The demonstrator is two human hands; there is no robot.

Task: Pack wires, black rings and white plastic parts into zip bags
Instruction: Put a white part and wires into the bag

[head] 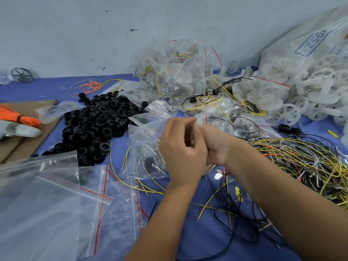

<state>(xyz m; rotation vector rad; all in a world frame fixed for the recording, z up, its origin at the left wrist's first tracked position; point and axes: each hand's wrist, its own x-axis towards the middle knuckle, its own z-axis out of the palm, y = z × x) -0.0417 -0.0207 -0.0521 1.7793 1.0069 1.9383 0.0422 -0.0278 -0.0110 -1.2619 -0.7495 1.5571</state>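
1. Head view: both hands meet over the middle of the bench [197, 238], which is covered in blue.
2. The left hand [183, 147] has its fingers curled, pinching the top of a clear zip bag [145, 147]; the bag hangs to the left of the hands (something dark shows inside, too blurred to name).
3. The right hand [216, 146] is partly hidden behind the left; its fingers look closed on the same bag edge.
4. Black rings [96, 125] lie heaped toward the left back of the bench.
5. Wires [301, 166] are tangled by the right edge.
6. White parts [301, 91] pile at the right back corner.
7. Filled bags [173, 72] are stacked at the back.
8. Empty bags [47, 200] lie at the front left corner.
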